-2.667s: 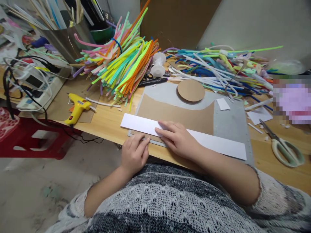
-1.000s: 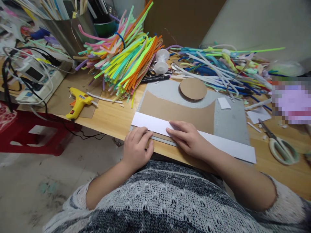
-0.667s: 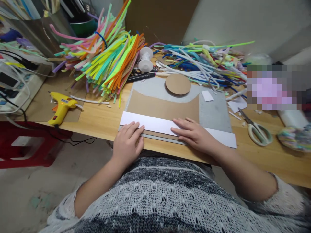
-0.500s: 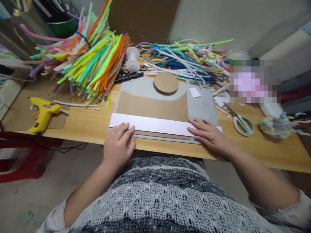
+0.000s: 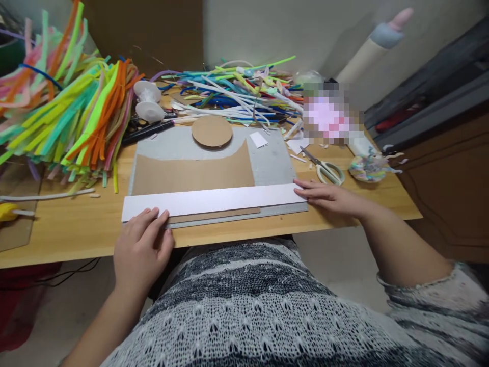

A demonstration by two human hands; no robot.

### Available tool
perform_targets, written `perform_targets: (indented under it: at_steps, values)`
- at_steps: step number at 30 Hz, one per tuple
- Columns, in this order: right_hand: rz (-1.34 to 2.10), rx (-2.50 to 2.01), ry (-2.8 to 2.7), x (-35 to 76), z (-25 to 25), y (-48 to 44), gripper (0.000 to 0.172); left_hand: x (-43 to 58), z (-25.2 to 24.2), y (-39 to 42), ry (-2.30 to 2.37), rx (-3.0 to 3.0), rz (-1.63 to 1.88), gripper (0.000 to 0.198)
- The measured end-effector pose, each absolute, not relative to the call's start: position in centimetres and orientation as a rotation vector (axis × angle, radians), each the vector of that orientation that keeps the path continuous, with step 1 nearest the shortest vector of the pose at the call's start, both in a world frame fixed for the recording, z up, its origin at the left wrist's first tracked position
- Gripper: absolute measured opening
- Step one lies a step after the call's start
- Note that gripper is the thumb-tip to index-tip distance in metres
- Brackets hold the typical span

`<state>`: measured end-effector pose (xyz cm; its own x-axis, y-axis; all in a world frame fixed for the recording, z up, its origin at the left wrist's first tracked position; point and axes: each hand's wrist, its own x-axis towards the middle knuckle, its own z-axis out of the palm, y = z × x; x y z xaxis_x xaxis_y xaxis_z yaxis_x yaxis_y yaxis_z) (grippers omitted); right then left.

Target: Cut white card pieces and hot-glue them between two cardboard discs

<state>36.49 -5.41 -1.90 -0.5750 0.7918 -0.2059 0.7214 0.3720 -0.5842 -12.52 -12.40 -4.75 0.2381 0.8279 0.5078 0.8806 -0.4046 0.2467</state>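
Observation:
A long white paper strip (image 5: 214, 200) lies across a piece of brown cardboard (image 5: 191, 176) whose far edge is cut in a curve. Both rest on a grey cutting mat (image 5: 269, 163). Flat on the strip's near left end is my left hand (image 5: 141, 244), fingers stretched out, touching its edge. My right hand (image 5: 328, 198) has its fingers extended over the strip's right end. A round cardboard disc (image 5: 212, 131) sits on the mat beyond the cut edge, with a small white paper piece (image 5: 259, 139) to its right.
Scissors (image 5: 326, 171) lie right of the mat. A big bundle of pipe cleaners (image 5: 76, 112) stands at the left, with more loose pipe cleaners (image 5: 229, 94) along the back. A clear spool (image 5: 148, 101) is between them. Part of a yellow glue gun (image 5: 7, 211) shows at the left edge.
The view has turned to the right, so the table's things appear further left. My right hand has slid outward to the strip's right end; my left hand stays at the left end.

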Motion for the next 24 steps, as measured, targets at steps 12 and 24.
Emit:
perform_targets:
  at_steps: [12,24]
  values:
    - [0.880,-1.420,-2.427,35.66,-1.46,-5.71,0.037,-12.36,-4.73,-12.30,-1.662,-2.413,-0.876,0.043]
    - [0.825,-1.448,-2.382,35.80,-2.05,-5.88,0.035,-12.38,-4.82,-12.31,-1.664,-2.399,-0.876,0.043]
